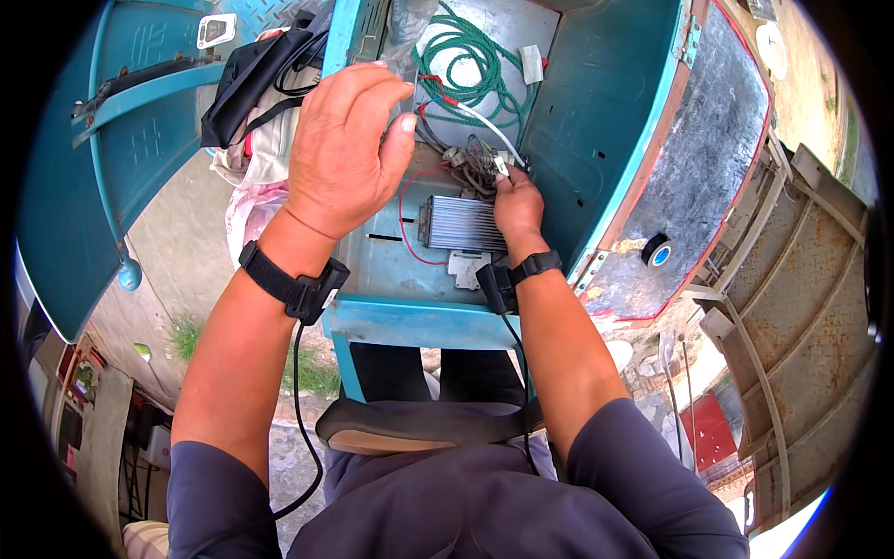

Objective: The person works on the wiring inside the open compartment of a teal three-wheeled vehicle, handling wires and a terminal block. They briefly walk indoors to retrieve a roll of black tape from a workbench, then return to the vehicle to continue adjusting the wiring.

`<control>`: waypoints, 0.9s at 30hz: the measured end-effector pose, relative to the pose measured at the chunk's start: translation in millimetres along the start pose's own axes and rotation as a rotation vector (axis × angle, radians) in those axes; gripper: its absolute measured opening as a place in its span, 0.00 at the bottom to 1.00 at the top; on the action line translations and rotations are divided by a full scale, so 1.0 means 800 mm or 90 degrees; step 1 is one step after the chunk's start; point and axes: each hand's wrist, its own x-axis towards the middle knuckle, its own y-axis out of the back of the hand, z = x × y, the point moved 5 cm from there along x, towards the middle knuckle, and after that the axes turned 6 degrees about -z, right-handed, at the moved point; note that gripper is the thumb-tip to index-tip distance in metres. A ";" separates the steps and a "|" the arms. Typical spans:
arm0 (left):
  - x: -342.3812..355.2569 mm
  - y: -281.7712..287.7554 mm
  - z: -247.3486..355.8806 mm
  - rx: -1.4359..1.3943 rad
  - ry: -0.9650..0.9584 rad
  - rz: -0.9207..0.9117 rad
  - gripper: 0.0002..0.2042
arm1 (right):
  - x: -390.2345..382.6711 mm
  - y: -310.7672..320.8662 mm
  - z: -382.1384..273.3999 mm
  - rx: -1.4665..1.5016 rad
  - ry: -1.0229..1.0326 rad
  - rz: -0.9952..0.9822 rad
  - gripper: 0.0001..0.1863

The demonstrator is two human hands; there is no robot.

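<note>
My right hand is closed on a small white wire connector, with a bundle of grey wires beside it. Just under its fingers lies a finned silver metal box, resting in the turquoise metal compartment. My left hand is raised over the compartment's left wall. Its fingers are curled at the lower end of a crumpled clear plastic piece, and its thumb stands a little apart. A thin red wire loops left of the finned box, and a white cable runs above the wires.
A coil of green rope lies at the compartment's far end. Left of it are a black bag and a turquoise door panel. A worn grey panel stands at the right, with a rusty metal frame beyond.
</note>
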 end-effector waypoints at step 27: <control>0.001 0.003 0.009 0.027 -0.057 0.095 0.16 | 0.020 -0.004 0.030 0.464 -0.079 0.016 0.19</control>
